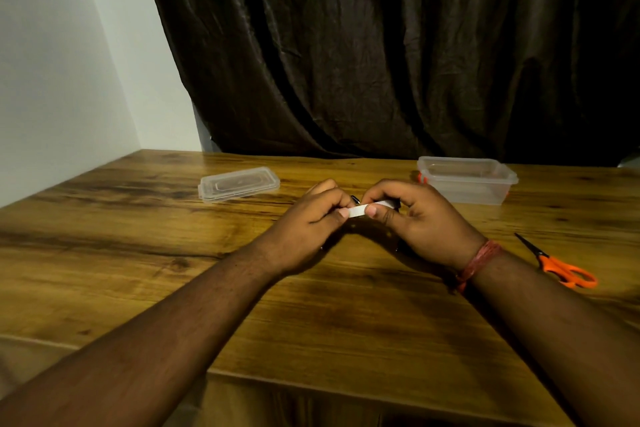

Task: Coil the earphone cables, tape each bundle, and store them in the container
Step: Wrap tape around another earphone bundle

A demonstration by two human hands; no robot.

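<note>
Taping is judged the step in hand: left hand (pixel 311 215) and right hand (pixel 412 215), fingers curled, pinch a white tape strip (pixel 367 210) over the mostly hidden earphone bundle (pixel 355 199). Advise keeping it taut and wrapping squarely. Open container (pixel 465 180) stands on the table (pixel 138 236) at two o'clock from the hands, lid (pixel 239 183) at ten.

The setup was a wooden table (pixel 145 253) with a warm brown top, heavy dark grain streaks and a few knots, and its near edge showed at the bottom of the view. Behind it hung a dark brown curtain (pixel 381 45), pretty crumpled, with deep folds reaching down to the tabletop. Off to the left stood a plain white wall (pixel 52 62) meeting another in a corner. Lighting was dim and yellowish, with soft shadows on the wood.
</note>
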